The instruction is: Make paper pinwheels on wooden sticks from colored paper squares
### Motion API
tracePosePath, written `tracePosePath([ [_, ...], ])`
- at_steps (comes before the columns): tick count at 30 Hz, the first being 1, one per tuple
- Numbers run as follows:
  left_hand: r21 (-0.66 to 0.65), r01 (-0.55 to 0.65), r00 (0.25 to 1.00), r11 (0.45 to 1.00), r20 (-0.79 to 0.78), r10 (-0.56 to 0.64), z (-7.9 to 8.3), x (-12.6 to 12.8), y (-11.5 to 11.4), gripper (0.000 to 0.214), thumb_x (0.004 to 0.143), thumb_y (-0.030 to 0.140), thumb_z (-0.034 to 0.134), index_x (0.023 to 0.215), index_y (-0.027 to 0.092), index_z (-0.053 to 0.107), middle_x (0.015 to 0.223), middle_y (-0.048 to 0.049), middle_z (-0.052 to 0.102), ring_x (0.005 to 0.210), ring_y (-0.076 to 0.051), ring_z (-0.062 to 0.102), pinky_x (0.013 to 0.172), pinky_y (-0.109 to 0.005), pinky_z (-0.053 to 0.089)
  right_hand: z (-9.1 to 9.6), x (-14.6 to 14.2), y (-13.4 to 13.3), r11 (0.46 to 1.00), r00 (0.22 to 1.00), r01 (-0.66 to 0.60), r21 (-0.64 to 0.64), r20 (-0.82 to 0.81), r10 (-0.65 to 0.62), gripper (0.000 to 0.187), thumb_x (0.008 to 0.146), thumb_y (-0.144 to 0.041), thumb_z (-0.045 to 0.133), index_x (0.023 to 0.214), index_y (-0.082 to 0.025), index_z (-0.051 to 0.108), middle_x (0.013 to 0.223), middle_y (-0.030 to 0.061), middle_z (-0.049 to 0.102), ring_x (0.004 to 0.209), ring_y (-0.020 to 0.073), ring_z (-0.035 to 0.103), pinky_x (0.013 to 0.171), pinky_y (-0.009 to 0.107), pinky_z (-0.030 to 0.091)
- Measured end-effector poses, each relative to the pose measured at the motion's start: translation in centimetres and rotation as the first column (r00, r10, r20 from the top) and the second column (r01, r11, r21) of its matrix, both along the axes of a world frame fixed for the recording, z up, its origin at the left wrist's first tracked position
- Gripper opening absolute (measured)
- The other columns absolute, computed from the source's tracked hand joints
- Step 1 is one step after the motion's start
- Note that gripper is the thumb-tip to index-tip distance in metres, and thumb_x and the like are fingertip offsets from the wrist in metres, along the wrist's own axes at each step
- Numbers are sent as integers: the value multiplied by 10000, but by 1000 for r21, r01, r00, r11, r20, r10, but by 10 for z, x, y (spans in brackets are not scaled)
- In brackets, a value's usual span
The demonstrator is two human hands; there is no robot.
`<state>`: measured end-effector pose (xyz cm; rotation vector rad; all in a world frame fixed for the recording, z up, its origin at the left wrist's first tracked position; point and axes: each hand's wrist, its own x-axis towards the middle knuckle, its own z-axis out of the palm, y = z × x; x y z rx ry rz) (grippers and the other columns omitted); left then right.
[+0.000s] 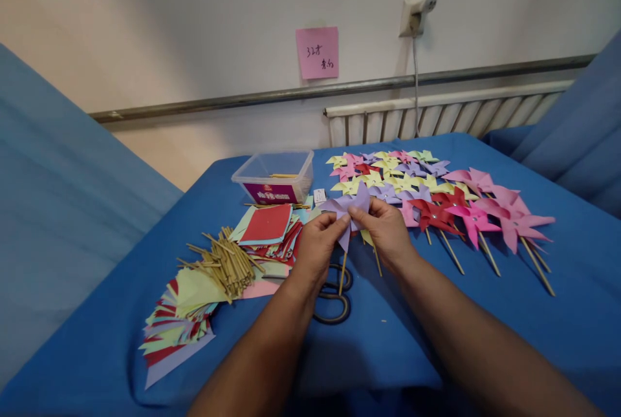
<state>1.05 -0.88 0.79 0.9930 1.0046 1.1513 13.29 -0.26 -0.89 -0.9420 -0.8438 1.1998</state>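
A purple paper pinwheel (pixel 358 201) on a thin wooden stick is held up between my two hands, above the table's middle. My left hand (pixel 317 242) pinches its left side, thumb pressed near the centre. From the other side my right hand (pixel 385 226) grips it, thumb also at the centre. The pinwheel's stick (pixel 343 271) points down below my fingers. Beneath it lie scissors with black handles (pixel 334 319), their blades partly hidden by my left wrist. Just behind my right hand are finished pinwheels (pixel 439 215) in several colours.
On the left are a bundle of wooden sticks (pixel 228 265), stacked paper squares (pixel 266 223) and fanned cut paper (pixel 174 333). A clear plastic box (pixel 303 178) stands behind them, a small white box (pixel 319 196) beside it. Blue cloth (pixel 388 365) covers the table; a radiator (pixel 436 116) is behind.
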Motion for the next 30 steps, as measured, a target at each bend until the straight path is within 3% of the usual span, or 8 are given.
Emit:
tracePosePath([
  [5,-19,-39,998,999,-49,38,-1,-2,3,326,606,414,825,685,140,667,601,-10,644,507,-99,543,517,-205,391,-1,1,-1,999,997,-36,36,65,33,265,695,-432,771,747,-187,684,687,-17,655,611,133,544,614,278,432],
  [12,-10,-64,996,998,-62,64,-6,-3,6,306,586,387,821,683,136,676,588,-13,643,497,-95,531,509,-204,377,-1,1,-1,994,997,-76,74,13,75,236,650,-353,808,784,-200,688,736,-20,672,675,138,569,685,283,438],
  [17,-34,-82,995,996,-54,80,-8,-2,5,298,573,359,829,682,129,673,604,-18,652,495,-99,536,501,-210,383,-4,3,1,994,994,-104,15,-9,105,241,626,-345,823,762,-194,693,688,-25,660,633,129,552,647,276,426],
  [30,-102,-47,984,994,169,64,-6,-3,8,305,551,242,866,754,117,676,682,-23,673,584,-110,595,582,-225,470,-2,0,-1,993,993,-115,-1,10,115,272,619,-390,820,777,-202,702,720,-11,684,640,146,568,629,286,440],
])
